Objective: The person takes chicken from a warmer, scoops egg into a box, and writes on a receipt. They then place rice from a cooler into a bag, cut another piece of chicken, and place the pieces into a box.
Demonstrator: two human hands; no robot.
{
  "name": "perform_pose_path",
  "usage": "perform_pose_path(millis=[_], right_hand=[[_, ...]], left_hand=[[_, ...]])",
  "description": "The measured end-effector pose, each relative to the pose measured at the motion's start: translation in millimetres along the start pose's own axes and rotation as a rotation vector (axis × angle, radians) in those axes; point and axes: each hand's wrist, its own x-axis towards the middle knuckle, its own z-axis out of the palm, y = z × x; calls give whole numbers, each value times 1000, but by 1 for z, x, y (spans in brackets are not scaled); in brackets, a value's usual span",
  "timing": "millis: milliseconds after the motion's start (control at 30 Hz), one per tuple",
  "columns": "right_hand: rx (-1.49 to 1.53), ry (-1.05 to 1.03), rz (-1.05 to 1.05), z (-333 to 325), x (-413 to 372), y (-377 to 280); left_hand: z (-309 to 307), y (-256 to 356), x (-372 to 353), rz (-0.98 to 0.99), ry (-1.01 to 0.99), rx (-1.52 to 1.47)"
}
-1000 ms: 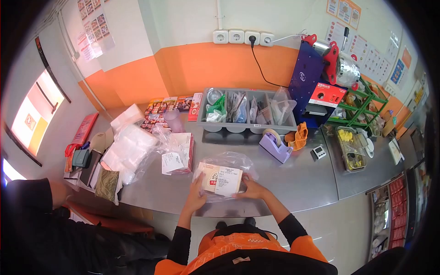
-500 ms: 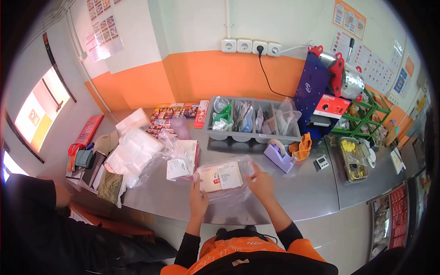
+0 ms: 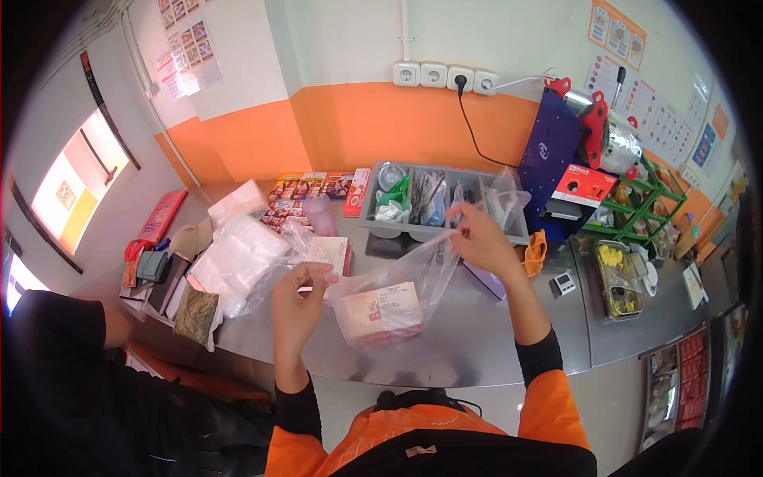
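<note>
A clear plastic bag stands spread on the steel counter, with a cream-coloured box inside it; a printed white label lies on the box. My left hand pinches the bag's left edge, thumb and fingertips together. Raised near the grey organizer tray, my right hand grips the bag's upper right edge and holds it stretched. Behind my left hand another labelled box sits partly hidden under crumpled clear plastic.
Packed plastic bags lie at left, near a pink cup. The grey organizer tray, purple tape dispenser, small timer and blue machine stand behind and right. Another person's dark sleeve is at left.
Both hands have moved off the box's sides. My right hand has risen, pulling the bag's edge up and right; my left hand has moved left and up with the other edge.
</note>
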Motion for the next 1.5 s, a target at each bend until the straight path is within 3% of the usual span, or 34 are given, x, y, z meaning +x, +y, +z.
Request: perform_pose_path(millis=[100,200,300,400,467,500,533,567,600,633,700,800,867,900,967,1100,1133,1167,1233,1267,1300,1333,1400,1433,1500], right_hand=[[140,-438,1,3,-9,-37],[-33,-39,-90,9,-20,-34],[-82,-337,-58,3,-38,-20],[694,-455,-161,-5,-69,10],[912,-407,134,11,-95,76],[593,-417,170,26,-115,111],[275,-418,199,47,-136,149],[101,-428,41,86,-159,193],[-70,-436,-116,114,-175,223],[-36,-441,-91,121,-181,195],[17,-356,-74,148,-185,160],[67,-193,-4,182,-197,176],[92,-215,159,184,-196,175],[96,-124,121,185,-196,177],[109,52,52,191,-201,181],[419,-70,526,180,-194,147],[579,-138,647,185,-195,160],[509,-243,583,181,-198,182],[341,-414,429,172,-200,214],[196,-422,339,164,-201,225],[47,-391,264,159,-202,237],[-104,-328,189,154,-205,251],[-320,-123,37,144,-196,282],[-210,-81,28,130,-178,254],[85,-96,-45,117,-142,163]], left_hand=[[12,13,-1,-95,16,-26],[1,-11,-6,-5,64,-34],[0,-22,-30,-7,-144,-57],[-14,1,-77,-53,-214,-204],[-42,-36,-111,-63,-278,75],[-49,-61,-128,-68,-306,213],[-43,-92,-145,-195,-332,167],[-36,-128,-160,-331,-364,121],[-21,-166,-172,-162,-363,270],[-4,-197,-176,12,-357,417],[30,-221,-169,-63,-190,56],[52,-279,-178,-228,-262,216],[57,-295,-185,-211,-134,275],[60,-298,-186,-201,-67,304],[63,-247,-173,-215,12,241],[68,-235,-165,-184,26,174],[64,-231,-164,-275,-105,210],[58,-224,-161,-366,-228,247],[60,-204,-167,-62,-194,251],[51,-148,-162,-54,-190,279],[50,-118,-158,61,-72,179],[33,-44,-143,-4,-122,2],[39,-31,-128,202,-69,-62],[60,-73,-130,448,6,67],[62,-61,-120,358,-154,133]])
